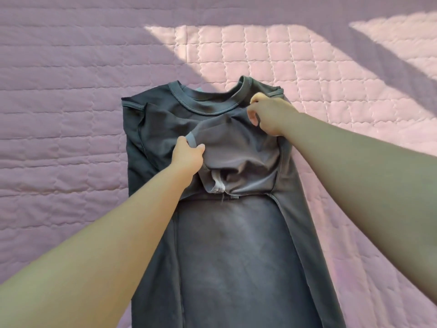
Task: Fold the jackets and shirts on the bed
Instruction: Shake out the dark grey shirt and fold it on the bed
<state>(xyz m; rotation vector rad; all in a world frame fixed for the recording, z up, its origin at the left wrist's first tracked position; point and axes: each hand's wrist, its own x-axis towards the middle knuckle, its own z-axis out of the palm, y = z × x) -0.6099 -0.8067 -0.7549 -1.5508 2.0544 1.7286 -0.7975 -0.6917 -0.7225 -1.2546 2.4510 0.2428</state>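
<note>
A dark grey shirt (236,245) lies lengthwise on the bed, its round collar (208,100) at the far end. Both long sides are turned in toward the middle, and a sleeve (238,150) is doubled over the chest with a white label showing at its lower edge. My left hand (188,155) pinches the sleeve's hem at its left corner. My right hand (268,114) grips the fabric at the shirt's right shoulder, just beside the collar.
A pink quilted bedspread (71,114) covers the whole bed around the shirt. Bands of sunlight fall across its far right part. No other garment is in view.
</note>
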